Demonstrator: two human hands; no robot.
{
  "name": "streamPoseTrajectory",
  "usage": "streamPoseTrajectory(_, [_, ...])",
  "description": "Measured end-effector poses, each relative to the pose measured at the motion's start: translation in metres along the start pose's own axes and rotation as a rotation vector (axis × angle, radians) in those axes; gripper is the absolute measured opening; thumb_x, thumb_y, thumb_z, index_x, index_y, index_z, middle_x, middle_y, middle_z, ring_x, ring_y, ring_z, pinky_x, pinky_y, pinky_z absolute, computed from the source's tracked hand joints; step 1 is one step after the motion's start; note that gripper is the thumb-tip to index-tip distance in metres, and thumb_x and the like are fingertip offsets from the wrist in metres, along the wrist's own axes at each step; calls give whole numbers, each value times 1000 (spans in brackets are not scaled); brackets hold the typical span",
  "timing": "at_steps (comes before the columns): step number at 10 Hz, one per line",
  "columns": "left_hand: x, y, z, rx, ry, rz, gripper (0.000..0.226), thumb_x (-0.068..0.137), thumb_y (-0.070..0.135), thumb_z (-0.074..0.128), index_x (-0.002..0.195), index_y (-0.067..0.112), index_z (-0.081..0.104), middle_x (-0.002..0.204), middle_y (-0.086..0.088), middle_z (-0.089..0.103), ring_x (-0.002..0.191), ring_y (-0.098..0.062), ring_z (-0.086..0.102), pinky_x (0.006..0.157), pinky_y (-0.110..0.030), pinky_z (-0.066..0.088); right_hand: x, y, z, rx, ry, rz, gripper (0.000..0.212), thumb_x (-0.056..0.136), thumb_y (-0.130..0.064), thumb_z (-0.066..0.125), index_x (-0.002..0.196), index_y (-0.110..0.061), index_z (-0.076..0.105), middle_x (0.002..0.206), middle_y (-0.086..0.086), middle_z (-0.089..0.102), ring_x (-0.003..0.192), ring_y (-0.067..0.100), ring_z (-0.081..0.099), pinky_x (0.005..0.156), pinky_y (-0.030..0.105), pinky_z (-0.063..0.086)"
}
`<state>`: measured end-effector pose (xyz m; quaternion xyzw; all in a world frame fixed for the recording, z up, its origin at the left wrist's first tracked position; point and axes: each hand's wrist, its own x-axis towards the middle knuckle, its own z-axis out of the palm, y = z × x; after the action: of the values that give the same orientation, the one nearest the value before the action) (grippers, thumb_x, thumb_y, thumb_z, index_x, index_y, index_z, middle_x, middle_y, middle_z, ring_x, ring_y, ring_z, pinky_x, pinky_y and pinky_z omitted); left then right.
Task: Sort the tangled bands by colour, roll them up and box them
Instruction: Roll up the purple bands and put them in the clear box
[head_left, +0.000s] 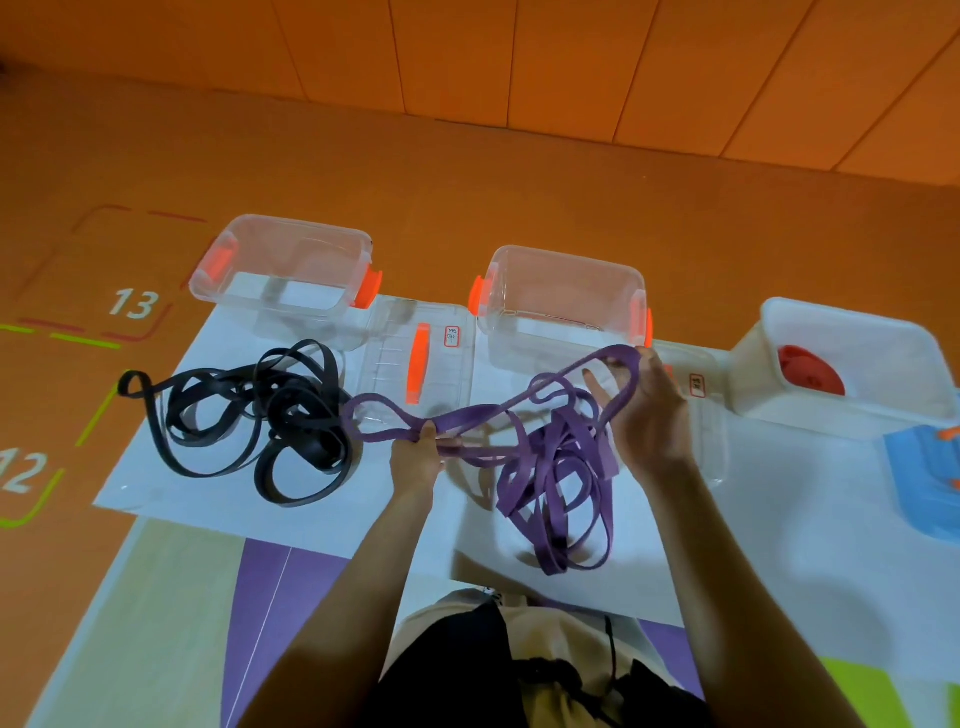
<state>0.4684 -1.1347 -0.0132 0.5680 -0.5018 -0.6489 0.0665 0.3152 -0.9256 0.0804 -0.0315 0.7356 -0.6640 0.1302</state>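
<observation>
Black bands (283, 395), white sheet (779, 519), orange floor (467, 182).

Clear glossy plastic boxes (283, 275) w/ orange clips; matt rubbery bands (550, 467); white sheet (457, 525) smooth.

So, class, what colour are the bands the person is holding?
Purple; the bands show best in the head view.
</observation>
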Motion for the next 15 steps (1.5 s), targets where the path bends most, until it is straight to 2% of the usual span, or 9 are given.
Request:
streamPoseTrajectory(1, [-4, -2, 0, 8, 30, 65, 38, 110, 32, 55, 127, 0, 65, 113, -11, 70, 111, -32, 66, 108, -47, 51, -2, 13, -9, -10, -3, 2, 30, 89, -35, 52, 88, -54, 75, 104, -2, 67, 110, 29, 67, 106, 46, 52])
streamPoseTrajectory(3, [-8, -8, -3, -100, -170, 29, 23, 112, 31, 49, 109, 15, 66, 100, -1, 75, 99, -20, 67, 90, -41, 49, 6, 58, -14, -240, 56, 291, 21, 96, -8, 46, 88, 3, 62, 78, 13, 54, 73, 23, 49, 68, 31, 43])
streamPoseTrajectory(4, [-11, -11, -4, -114, -171, 30, 27, 113, 29, 48, 111, 12, 69, 99, -5, 77, 93, -13, 70, 88, -40, 52, 2, 67, -13, -568, -1, 320, 26, 100, -6, 44, 77, -9, 54, 71, 3, 50, 70, 23, 48, 53, 25, 37])
streamPoseTrajectory(5, [-12, -11, -6, -134, -154, 33, 24, 112, 29, 49, 105, 16, 68, 97, -3, 76, 91, -14, 70, 85, -37, 54, -10, 70, -3, -665, 16, 262, 15, 96, -6, 53, 106, -12, 63, 100, 6, 62, 97, 29, 58, 81, 41, 53])
streamPoseTrajectory(6, [-13, -10, -5, -148, -163, 54, 20, 111, 28, 51, 115, 14, 65, 96, 0, 77, 91, -13, 70, 78, -32, 56, -17, 68, 13, -783, -55, 80, 61, 88, 3, 58, 144, -20, 52, 142, 2, 55, 135, 26, 48, 116, 53, 39])
streamPoseTrajectory(8, [-16, -9, 1, -56, -235, 141, 23, 111, 28, 52, 101, 16, 69, 76, 7, 80, 76, -4, 77, 77, -33, 60, -21, 72, 52, -1054, -702, 55, 32, 100, -26, 61, 132, -22, 65, 117, 4, 74, 106, 29, 70, 100, 46, 52])
streamPoseTrajectory(11, [-10, -13, -5, 56, -108, 272, 25, 108, 34, 58, 87, 25, 67, 75, -1, 77, 78, -16, 75, 83, -38, 56, -6, 69, 34, -719, -446, 183, 20, 82, -27, 90, 73, -19, 73, 75, 0, 75, 69, 11, 69, 66, 23, 55])
streamPoseTrajectory(14, [3, 10, -13, 215, -121, 473, 25, 102, 10, 62, 98, 34, 68, 80, 5, 71, 77, -15, 71, 76, -37, 58, 20, 30, -3, -260, -199, 173, 26, 96, -30, 76, 83, -8, 74, 79, 25, 74, 68, 30, 66, 69, 36, 53])
streamPoseTrajectory(15, [2, 11, -12, 380, -178, 476, 15, 96, 18, 73, 90, 30, 66, 82, 8, 69, 74, -6, 65, 69, -18, 48, 23, 24, -7, -125, -206, 225, 29, 97, -25, 76, 97, 3, 71, 84, 20, 78, 75, 31, 75, 64, 30, 63])
